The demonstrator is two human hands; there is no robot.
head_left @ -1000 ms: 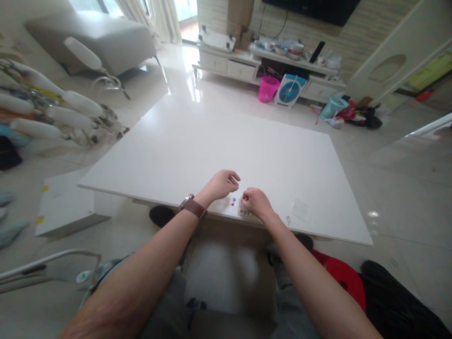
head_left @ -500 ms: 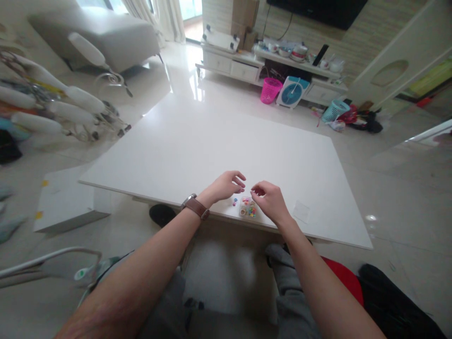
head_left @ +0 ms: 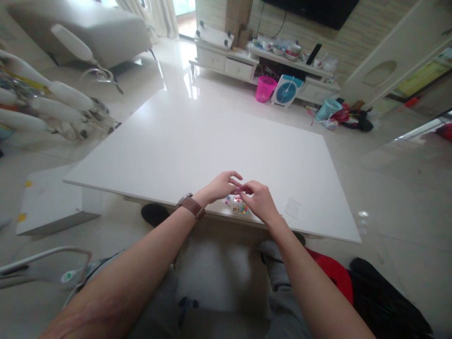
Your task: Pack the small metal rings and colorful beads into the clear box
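My left hand (head_left: 219,186), with a brown watch on its wrist, and my right hand (head_left: 260,201) meet fingertip to fingertip just above the near edge of the white table (head_left: 197,141). Both are closed in a pinch on a small pink piece (head_left: 240,189), too small to name. Right under them a small clear box of coloured bits (head_left: 236,207) rests on the table, partly hidden by my right hand. One or two loose coloured bits lie at the box's left side.
A clear flat lid (head_left: 293,207) lies on the table right of my hands. A red stool (head_left: 332,275) and a dark bag (head_left: 384,301) sit on the floor at my right. A pink basket (head_left: 265,89) and a fan (head_left: 286,92) stand beyond the table.
My right hand lifted off the box and moved left to meet my left hand's fingertips. The left hand's fingers closed. The view drifted slightly.
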